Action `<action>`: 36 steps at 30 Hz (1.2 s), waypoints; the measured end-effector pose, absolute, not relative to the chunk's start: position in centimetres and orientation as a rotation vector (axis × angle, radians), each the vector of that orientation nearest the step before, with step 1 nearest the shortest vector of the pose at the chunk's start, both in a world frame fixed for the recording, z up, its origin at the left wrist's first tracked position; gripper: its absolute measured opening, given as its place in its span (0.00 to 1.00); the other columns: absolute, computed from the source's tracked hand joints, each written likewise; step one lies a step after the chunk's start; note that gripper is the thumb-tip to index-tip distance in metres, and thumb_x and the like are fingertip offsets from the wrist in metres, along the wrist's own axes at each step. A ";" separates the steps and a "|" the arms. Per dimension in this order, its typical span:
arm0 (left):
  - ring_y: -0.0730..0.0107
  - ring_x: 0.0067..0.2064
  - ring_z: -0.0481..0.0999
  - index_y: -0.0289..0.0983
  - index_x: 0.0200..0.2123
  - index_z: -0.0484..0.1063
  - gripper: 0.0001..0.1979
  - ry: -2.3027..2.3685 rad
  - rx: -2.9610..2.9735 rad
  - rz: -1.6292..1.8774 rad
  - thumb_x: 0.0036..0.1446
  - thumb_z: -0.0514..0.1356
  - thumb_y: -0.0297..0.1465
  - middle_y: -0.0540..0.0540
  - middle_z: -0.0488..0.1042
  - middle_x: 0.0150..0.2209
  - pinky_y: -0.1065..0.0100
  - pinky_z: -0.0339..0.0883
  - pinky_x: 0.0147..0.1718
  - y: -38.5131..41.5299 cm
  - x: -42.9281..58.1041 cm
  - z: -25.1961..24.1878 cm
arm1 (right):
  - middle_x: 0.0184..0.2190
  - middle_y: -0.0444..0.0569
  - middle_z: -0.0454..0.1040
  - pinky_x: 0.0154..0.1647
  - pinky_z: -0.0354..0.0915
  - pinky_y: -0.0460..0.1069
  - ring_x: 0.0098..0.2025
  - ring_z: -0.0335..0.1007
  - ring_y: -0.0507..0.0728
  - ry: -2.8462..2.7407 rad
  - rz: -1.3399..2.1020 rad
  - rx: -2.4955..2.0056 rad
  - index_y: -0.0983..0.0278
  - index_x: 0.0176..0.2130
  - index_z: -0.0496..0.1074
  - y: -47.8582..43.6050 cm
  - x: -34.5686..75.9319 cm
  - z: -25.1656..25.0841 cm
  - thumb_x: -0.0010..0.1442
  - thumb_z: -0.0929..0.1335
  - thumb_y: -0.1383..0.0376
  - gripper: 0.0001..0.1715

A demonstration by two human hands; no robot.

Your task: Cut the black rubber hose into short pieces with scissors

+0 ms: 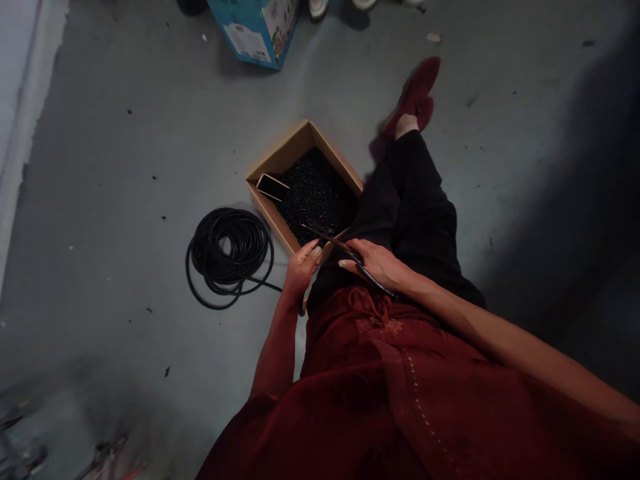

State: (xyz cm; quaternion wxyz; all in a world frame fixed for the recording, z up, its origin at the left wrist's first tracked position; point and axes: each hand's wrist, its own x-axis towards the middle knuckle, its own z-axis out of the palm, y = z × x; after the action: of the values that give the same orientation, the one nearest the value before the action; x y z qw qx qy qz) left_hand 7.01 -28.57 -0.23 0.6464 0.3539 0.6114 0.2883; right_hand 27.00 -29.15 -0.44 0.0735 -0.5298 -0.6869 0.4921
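Observation:
My left hand (303, 265) is closed with its fingers pinched on the end of a black cable or tube, which the dim light does not let me tell apart. The strand (270, 287) runs to it from a loose black coil (213, 248) on the floor. My right hand (377, 261) is wrapped round a pair of scissors (333, 240); their thin blades point left over the box, close to my left fingertips. Below the blades stands an open cardboard box (330, 143) holding many small black pieces (315, 190).
Inside the box's left corner leans a flat black rectangle with a pale edge (273, 187). My crossed legs (415, 193) lie right of the box. A blue carton (255, 37) and white shoes (317, 8) are at the top. Dark scraps dot the grey floor (125, 220).

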 end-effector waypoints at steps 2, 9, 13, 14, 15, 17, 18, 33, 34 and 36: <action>0.82 0.21 0.56 0.33 0.46 0.71 0.23 1.366 0.796 0.660 0.51 0.61 0.42 0.54 0.62 0.22 0.76 0.49 0.20 -28.6 7.1 -0.5 | 0.42 0.54 0.71 0.43 0.62 0.52 0.44 0.69 0.60 -2.058 1.487 -1.599 0.63 0.47 0.66 -29.2 27.0 -0.6 0.62 0.59 0.48 0.24; 0.84 0.20 0.53 0.32 0.44 0.71 0.22 1.347 0.743 0.687 0.50 0.62 0.41 0.55 0.60 0.21 0.76 0.47 0.19 -28.8 7.3 -1.3 | 0.39 0.53 0.73 0.40 0.61 0.50 0.41 0.70 0.60 -2.101 1.463 -1.634 0.63 0.43 0.65 -29.1 26.9 -0.9 0.63 0.59 0.48 0.22; 0.84 0.19 0.52 0.32 0.45 0.70 0.22 1.313 0.722 0.690 0.50 0.62 0.41 0.56 0.58 0.20 0.76 0.44 0.18 -28.8 7.2 -1.7 | 0.39 0.52 0.74 0.37 0.60 0.48 0.39 0.70 0.59 -2.121 1.453 -1.663 0.62 0.42 0.65 -29.1 26.9 -1.0 0.62 0.60 0.49 0.20; 0.84 0.19 0.52 0.32 0.45 0.70 0.22 1.309 0.719 0.688 0.50 0.62 0.41 0.56 0.58 0.20 0.76 0.44 0.18 -28.8 7.2 -1.8 | 0.38 0.52 0.74 0.36 0.60 0.48 0.38 0.71 0.58 -2.128 1.447 -1.670 0.61 0.41 0.64 -29.2 27.0 -1.0 0.62 0.60 0.49 0.19; 0.84 0.19 0.52 0.32 0.45 0.70 0.23 1.308 0.718 0.687 0.50 0.62 0.41 0.56 0.58 0.20 0.76 0.43 0.18 -28.8 7.2 -1.9 | 0.38 0.51 0.74 0.35 0.59 0.48 0.38 0.71 0.58 -2.135 1.440 -1.678 0.61 0.41 0.64 -29.2 27.0 -1.1 0.62 0.59 0.50 0.19; 0.84 0.19 0.52 0.32 0.45 0.70 0.23 1.305 0.725 0.679 0.51 0.62 0.42 0.57 0.58 0.20 0.76 0.43 0.18 -28.8 7.2 -2.1 | 0.38 0.51 0.74 0.34 0.59 0.48 0.37 0.71 0.58 -2.150 1.431 -1.694 0.61 0.40 0.64 -29.2 27.0 -1.2 0.62 0.60 0.50 0.18; 0.84 0.19 0.52 0.32 0.45 0.70 0.23 1.302 0.730 0.673 0.51 0.62 0.42 0.57 0.58 0.20 0.76 0.43 0.18 -28.8 7.2 -2.2 | 0.38 0.51 0.74 0.33 0.58 0.48 0.36 0.71 0.58 -2.156 1.428 -1.704 0.61 0.40 0.64 -29.2 27.0 -1.3 0.62 0.60 0.49 0.18; 0.79 0.23 0.61 0.35 0.41 0.73 0.16 1.423 0.998 0.571 0.54 0.59 0.39 0.52 0.68 0.25 0.75 0.56 0.24 -28.7 6.5 -2.4 | 0.43 0.56 0.71 0.42 0.62 0.52 0.45 0.69 0.63 -2.177 1.463 -1.693 0.63 0.48 0.65 -28.9 27.5 -0.9 0.61 0.59 0.47 0.26; 0.78 0.25 0.64 0.35 0.43 0.74 0.15 1.469 1.080 0.561 0.55 0.59 0.38 0.51 0.70 0.26 0.74 0.58 0.26 -28.7 6.5 -2.4 | 0.43 0.57 0.71 0.42 0.62 0.53 0.45 0.69 0.63 -2.176 1.467 -1.689 0.63 0.48 0.65 -28.9 27.6 -0.8 0.61 0.59 0.47 0.26; 0.73 0.31 0.70 0.36 0.44 0.75 0.15 1.536 1.247 0.546 0.56 0.58 0.36 0.48 0.74 0.30 0.71 0.63 0.34 -28.7 6.5 -2.5 | 0.43 0.57 0.71 0.42 0.62 0.53 0.44 0.69 0.63 -2.181 1.475 -1.686 0.63 0.49 0.65 -28.9 27.6 -0.8 0.61 0.59 0.46 0.27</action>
State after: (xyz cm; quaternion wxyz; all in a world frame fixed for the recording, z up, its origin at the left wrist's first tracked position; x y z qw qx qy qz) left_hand 6.51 -28.71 -2.51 0.5180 0.5197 0.6401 0.2277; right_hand 27.64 -28.94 -0.80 0.0074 -0.5393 -0.6975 0.4718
